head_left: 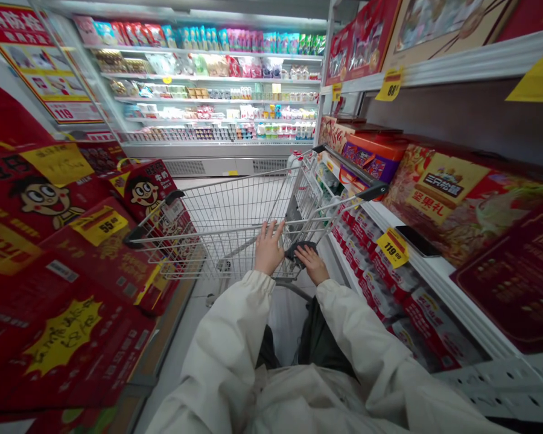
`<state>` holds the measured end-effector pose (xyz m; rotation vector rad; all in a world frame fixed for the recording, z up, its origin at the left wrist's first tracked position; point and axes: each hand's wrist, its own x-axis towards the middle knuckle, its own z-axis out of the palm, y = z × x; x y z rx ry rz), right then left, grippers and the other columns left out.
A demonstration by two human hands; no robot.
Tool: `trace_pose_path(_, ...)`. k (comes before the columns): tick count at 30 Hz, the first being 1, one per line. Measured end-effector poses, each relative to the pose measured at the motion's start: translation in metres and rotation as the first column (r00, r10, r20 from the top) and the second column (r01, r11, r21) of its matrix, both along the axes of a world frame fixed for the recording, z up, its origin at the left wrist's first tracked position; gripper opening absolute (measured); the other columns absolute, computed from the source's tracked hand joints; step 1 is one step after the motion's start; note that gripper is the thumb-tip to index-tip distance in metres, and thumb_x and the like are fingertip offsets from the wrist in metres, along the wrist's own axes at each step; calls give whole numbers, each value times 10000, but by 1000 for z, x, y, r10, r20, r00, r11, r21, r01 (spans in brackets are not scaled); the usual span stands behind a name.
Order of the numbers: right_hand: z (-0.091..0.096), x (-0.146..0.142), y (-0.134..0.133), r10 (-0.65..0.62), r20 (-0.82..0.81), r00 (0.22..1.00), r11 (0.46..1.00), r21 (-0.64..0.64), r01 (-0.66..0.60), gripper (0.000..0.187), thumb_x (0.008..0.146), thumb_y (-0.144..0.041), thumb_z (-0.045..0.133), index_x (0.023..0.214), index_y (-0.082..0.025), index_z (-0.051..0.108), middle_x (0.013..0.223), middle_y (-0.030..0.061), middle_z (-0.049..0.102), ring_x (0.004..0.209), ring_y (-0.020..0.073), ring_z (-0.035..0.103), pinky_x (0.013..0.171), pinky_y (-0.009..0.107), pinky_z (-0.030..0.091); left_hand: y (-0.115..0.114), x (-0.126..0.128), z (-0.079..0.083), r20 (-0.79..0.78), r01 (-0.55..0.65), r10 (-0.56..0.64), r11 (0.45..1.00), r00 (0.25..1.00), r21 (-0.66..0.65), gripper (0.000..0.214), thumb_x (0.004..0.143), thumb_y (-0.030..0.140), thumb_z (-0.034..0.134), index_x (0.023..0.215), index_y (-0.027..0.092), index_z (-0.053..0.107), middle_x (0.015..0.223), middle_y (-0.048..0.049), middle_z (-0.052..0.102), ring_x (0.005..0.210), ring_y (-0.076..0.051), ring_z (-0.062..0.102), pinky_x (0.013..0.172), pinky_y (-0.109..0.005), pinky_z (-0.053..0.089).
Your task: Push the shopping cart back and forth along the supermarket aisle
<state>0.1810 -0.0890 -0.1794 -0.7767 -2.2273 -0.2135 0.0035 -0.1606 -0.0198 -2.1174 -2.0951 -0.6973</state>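
Observation:
A wire shopping cart stands sideways in front of me, with its handle bar to the right, close to the shelf. On the cart's near top rail lies my left hand, open, its fingers stretched out over the wire. Just to its right my right hand rests with spread fingers on a dark grey, rounded object by the cart's side. What kind of thing that object is, I cannot make out. The wire basket's floor shows through the mesh.
Stacked red milk boxes line the left side. On the right, a white shelf bears gift boxes, a dark phone and yellow price tags. Beyond the cart is a lit refrigerated display. Grey floor lies below.

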Motion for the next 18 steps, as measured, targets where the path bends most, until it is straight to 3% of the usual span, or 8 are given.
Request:
trace_pose_path(5,22,6,-5,-36,-117,992,999,34,40,636,849,47,275,1366,-198,554,1425,46,543,1438,153,321,1198,430,325,3,-21,-6,75,128,-130,991,989,25,810,735,90,474,1512,194,270,1603,-34,266,1501,-212,148,1202,-400,261)
trace_pose_path(9,29,6,4,-85,-174,981,996,-5,85,660,852,38,249,1383,-226,538,1443,13,523,1449,137,296,1230,419,264,4,-29,-8,63,114,-116,993,991,44,800,728,101,515,1492,211,306,1603,-77,252,1494,-271,177,1173,-476,296)
trace_pose_path(13,8,-2,9,-73,-130,989,996,-62,66,661,844,46,262,1365,-232,560,1429,10,537,1434,144,332,1208,411,312,7,-30,-11,83,89,-97,992,992,89,769,711,87,540,1450,220,376,1525,-87,389,1475,-318,218,1160,-518,303)
trace_pose_path(18,-23,-8,5,-42,-44,998,992,-119,36,677,791,65,305,1351,-207,571,1420,29,546,1412,164,377,1166,418,372,14,-28,-20,170,141,-170,975,971,171,787,690,59,543,1444,192,362,1514,-112,372,1480,-315,187,1183,-513,277)
